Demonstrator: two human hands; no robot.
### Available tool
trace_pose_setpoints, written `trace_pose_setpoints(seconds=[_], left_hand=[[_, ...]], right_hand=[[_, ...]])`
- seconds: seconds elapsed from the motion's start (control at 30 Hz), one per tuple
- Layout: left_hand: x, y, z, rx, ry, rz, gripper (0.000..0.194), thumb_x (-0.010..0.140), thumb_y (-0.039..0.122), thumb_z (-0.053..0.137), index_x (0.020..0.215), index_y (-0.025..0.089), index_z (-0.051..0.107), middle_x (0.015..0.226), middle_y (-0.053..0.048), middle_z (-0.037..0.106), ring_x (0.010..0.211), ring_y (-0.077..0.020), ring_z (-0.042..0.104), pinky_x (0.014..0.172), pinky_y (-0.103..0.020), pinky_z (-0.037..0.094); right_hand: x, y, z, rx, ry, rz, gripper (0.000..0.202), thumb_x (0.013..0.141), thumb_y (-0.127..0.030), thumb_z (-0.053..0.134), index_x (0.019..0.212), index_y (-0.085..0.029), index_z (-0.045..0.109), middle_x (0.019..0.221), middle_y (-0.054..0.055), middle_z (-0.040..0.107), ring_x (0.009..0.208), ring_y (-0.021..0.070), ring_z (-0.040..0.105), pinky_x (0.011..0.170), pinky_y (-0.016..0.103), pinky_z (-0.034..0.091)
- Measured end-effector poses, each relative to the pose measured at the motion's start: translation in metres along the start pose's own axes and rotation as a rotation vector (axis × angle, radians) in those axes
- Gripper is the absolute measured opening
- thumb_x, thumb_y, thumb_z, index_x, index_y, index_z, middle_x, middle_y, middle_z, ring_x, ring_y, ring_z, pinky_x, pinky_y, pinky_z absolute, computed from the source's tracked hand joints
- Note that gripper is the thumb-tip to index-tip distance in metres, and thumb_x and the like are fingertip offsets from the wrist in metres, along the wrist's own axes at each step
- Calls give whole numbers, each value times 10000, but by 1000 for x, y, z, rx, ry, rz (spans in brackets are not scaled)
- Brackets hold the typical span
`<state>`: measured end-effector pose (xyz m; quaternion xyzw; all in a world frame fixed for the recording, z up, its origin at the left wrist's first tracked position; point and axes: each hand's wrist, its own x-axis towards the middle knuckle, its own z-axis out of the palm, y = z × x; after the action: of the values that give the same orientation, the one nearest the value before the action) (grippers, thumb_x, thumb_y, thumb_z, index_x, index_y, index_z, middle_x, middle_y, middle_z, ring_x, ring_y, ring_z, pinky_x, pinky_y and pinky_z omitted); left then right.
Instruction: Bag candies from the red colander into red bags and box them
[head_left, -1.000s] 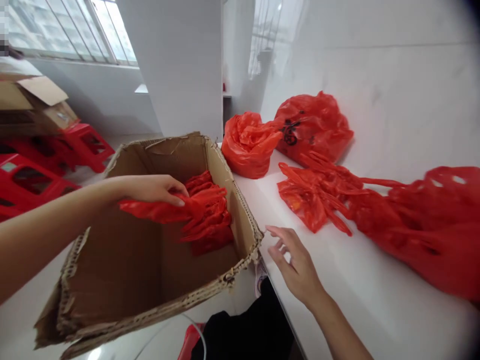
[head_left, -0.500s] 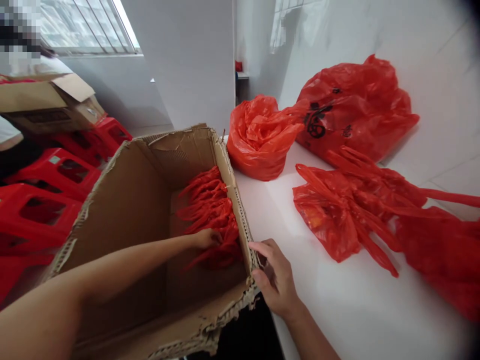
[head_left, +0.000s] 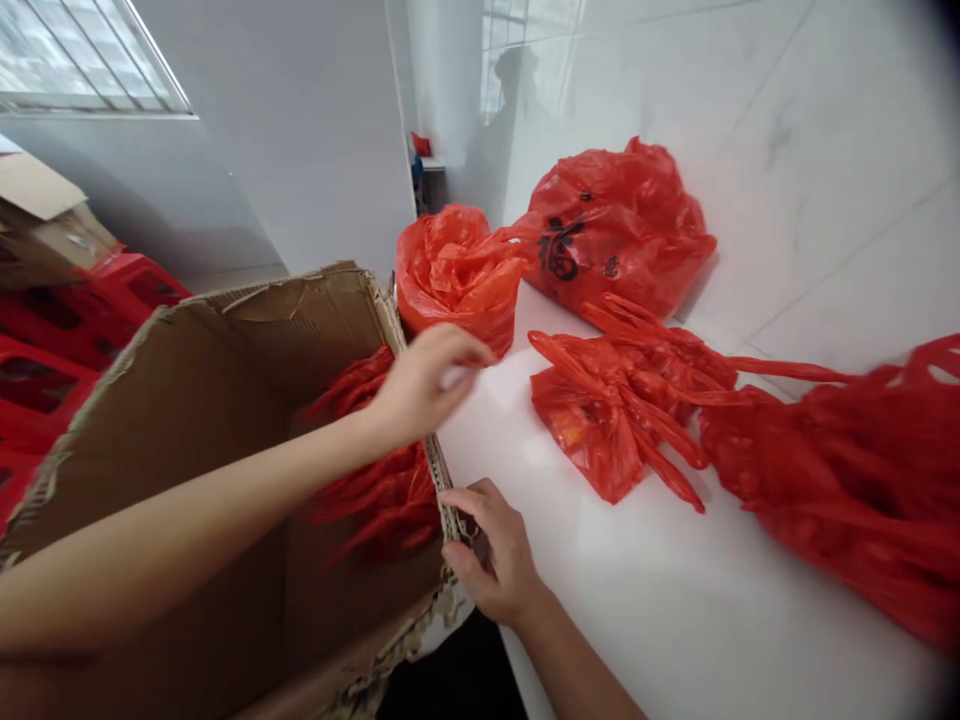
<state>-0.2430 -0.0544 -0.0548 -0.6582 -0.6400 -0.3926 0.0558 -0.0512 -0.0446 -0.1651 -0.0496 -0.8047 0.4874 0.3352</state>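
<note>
Two bare hands are at a ragged cardboard box: the left hand, blurred, hangs over its edge, grip narrow, nothing visible in it; the right hand touches the rim, grip half wide. Red plastic bags lie inside; nearby, a knotted red bag rests on the white bench.
</note>
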Motion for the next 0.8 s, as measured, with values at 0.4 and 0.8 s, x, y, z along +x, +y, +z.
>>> trace_pose_setpoints(seconds=[0.4,0.8], left_hand=[[80,33,135,496,-411,560,228,923,177,472,926,164,699,936,-101,661,924,-250,559,803,-408,379],[7,24,-105,-616,-153,-899,427,831,352,508,1174,106,579,868,-31,701,832,-215,662,805,-380,520]], right_hand=[[-1,1,-1,-45,25,26,419,881,-530,532,1193,-260,604,857,26,531,681,139,529,623,272,427],[-1,-2,-4,-19,14,-8,367,896,-387,551,1232,-239,569,885,29,553,730,142,545,674,284,456]])
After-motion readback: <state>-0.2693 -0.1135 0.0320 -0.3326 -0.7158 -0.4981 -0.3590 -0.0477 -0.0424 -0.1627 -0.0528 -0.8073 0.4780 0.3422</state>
